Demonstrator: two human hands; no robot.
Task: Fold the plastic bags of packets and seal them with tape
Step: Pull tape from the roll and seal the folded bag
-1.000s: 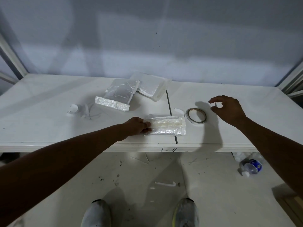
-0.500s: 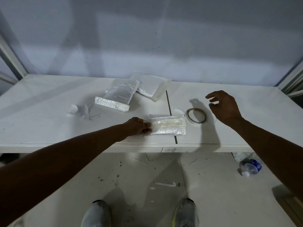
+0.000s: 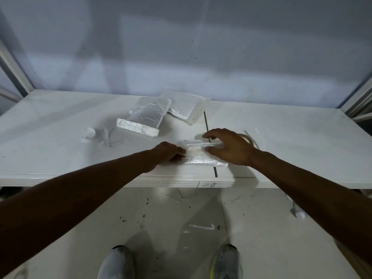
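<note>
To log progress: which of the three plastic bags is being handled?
The folded bag at the front edge, touched by left hand and right hand; middle bag and rear bag lie untouched.

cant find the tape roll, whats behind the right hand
Part of the tape roll shows just past the right hand on the table; the hand covers the rest of the ring. Its fingers lie over the folded bag.

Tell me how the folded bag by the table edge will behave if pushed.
The bag looks glossy on a smooth table, so it probably slides easily. Its film looks thin and crinkled, so the fold likely springs open unless held. It lies flat, so it should not roll.
</note>
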